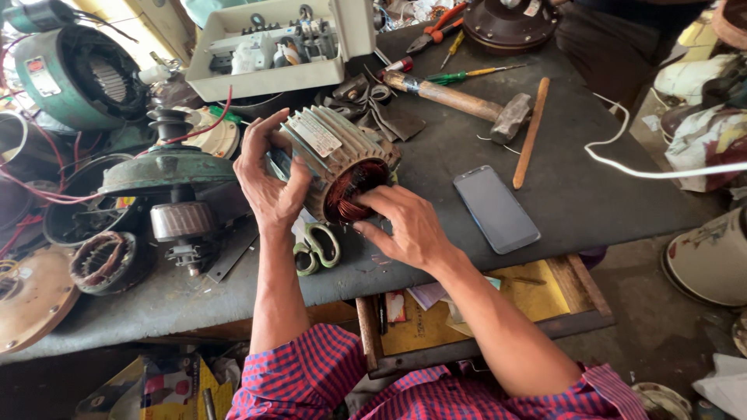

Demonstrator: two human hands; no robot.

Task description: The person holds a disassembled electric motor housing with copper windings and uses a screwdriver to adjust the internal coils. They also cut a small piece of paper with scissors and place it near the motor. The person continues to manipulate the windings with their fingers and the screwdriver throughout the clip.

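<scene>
Head view looks down on a ribbed grey metal motor housing lying on its side near the middle of the dark table, its open end showing glossy copper windings. Left hand cups the finned shell from the side, fingers spread and curled over the top in a loose grip. Right hand rests at the open end, fingertips pressed into the copper coils, closed on nothing. Green-handled scissors lie just beneath the housing. A flat black phone sits nearby to the right, beside a thin wooden stick. Farther back lies a hammer with a wooden handle and blunt steel head.
</scene>
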